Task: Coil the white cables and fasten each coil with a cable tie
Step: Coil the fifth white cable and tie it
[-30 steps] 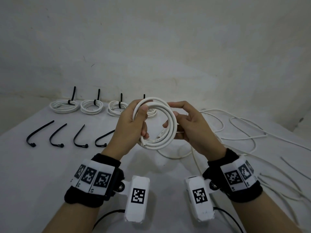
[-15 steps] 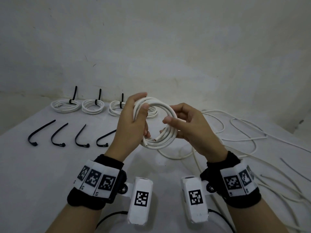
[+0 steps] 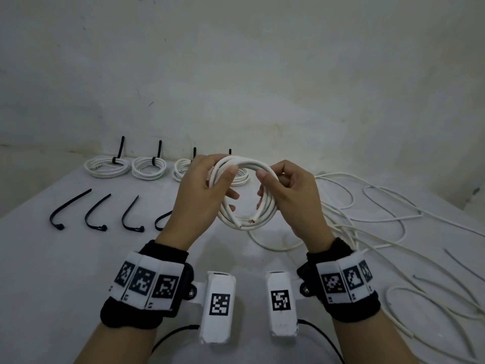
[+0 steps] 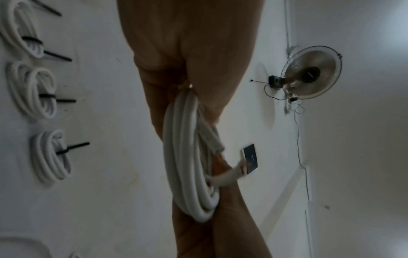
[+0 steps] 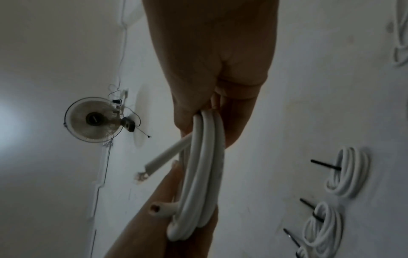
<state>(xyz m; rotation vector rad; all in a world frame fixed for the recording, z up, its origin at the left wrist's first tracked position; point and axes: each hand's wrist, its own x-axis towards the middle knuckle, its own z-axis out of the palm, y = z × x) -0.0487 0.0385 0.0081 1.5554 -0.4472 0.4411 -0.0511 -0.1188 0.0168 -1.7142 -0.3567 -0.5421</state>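
A fifth coil takes shape above the counter, gripped on either side by the left hand and right hand, both cut ends free.

Four tied coils line the back edge, the fourth largely hidden behind the hands; four black ties lie unused in front. Loose cables sprawl to the right, too tangled to count, so coiling and tying appear roughly half done.

Tied coils: four, in a row at the back of the worktop
Loose cable ties: four, black
Untied coil: one
Hands: two
Wall fan: one
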